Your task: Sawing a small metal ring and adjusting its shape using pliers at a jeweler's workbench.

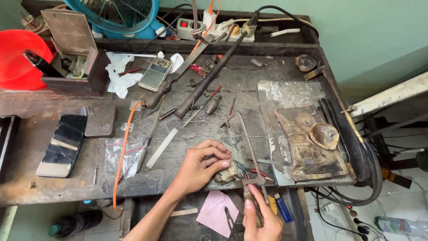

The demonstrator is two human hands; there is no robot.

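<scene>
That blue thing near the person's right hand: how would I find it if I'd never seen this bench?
Start at the dark, worn workbench and go to its front edge, where the right hand grips a saw frame. Just right of that hand, below the benchtop, lies a small blue lighter. Beside the pink paper and grey tools, it alone is bright blue.

1. Left hand point(203, 163): fingertips cover whatever small piece they pinch on the bench peg point(226, 173); too small to tell
2. Right hand point(263, 218): palm hides the saw frame point(249, 147) handle; wrist cut off by bottom edge
3. Red tub point(15, 58): cut off at left edge
4. Blue fan point(120, 15): top cut off
</scene>
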